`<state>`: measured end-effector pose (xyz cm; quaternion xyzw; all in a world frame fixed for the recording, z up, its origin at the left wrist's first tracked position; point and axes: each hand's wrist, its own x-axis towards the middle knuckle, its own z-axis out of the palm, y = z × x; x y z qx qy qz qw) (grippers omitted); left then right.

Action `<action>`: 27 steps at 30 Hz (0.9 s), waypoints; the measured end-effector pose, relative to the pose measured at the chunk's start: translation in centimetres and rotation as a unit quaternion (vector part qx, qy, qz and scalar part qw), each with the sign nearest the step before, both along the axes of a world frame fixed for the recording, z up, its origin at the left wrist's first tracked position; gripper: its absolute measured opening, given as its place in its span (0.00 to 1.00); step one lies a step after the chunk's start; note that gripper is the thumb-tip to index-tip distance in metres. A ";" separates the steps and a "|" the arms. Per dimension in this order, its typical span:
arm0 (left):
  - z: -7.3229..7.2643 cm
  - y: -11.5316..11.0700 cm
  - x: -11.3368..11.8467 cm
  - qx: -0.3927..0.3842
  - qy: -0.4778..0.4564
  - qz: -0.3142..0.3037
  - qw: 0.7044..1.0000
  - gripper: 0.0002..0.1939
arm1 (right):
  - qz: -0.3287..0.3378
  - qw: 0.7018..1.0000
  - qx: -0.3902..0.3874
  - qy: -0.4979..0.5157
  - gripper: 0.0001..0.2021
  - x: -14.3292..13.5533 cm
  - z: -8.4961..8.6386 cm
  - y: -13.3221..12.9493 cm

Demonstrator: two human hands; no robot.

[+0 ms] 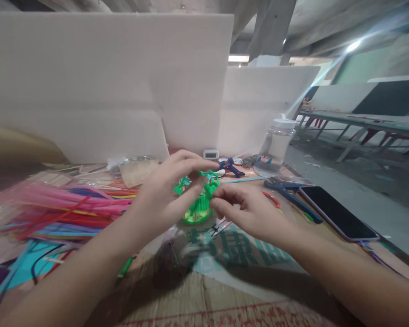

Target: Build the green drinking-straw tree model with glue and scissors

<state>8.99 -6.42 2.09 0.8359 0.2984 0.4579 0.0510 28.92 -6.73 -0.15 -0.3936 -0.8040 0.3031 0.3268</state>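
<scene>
A small bright green craft piece (199, 206), basket-like with looped strands and a yellowish base, sits at the middle of the table. My left hand (172, 188) arches over its left and top, with the thumb and fingers closed about it. At its right side, the fingertips of my right hand (243, 206) are pinched on the green edge. Part of the piece is hidden behind my fingers. Just below the hands lies a clear plastic sheet with green printed characters (238, 247).
Long pink, red and blue strips (88, 204) heap up on the left. A blue glue gun (231, 167), a small digital display (210, 154) and a clear bottle (277, 143) stand behind. Dark blue pliers (298, 202) and a phone (337, 213) lie right. White boards (105, 81) wall the back.
</scene>
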 end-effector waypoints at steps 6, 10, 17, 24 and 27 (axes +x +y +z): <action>-0.5 2.9 -1.3 0.028 0.001 0.155 0.987 0.13 | -0.038 0.996 0.065 -0.039 0.12 0.8 -0.8 1.1; -1.4 4.9 -1.5 -0.029 -0.010 0.131 0.991 0.16 | -0.045 0.994 0.071 -0.064 0.13 0.5 -1.5 1.5; -2.1 5.1 -1.0 -0.073 -0.036 0.085 0.993 0.18 | -0.053 0.993 0.080 -0.075 0.14 -0.3 -1.9 1.6; -2.4 5.1 -1.0 -0.096 -0.025 0.090 0.991 0.17 | -0.060 0.992 0.079 -0.082 0.15 -0.9 -1.8 1.7; -2.3 5.0 -1.0 -0.100 -0.021 0.084 0.991 0.17 | -0.067 0.991 0.086 -0.084 0.15 -1.1 -1.8 1.7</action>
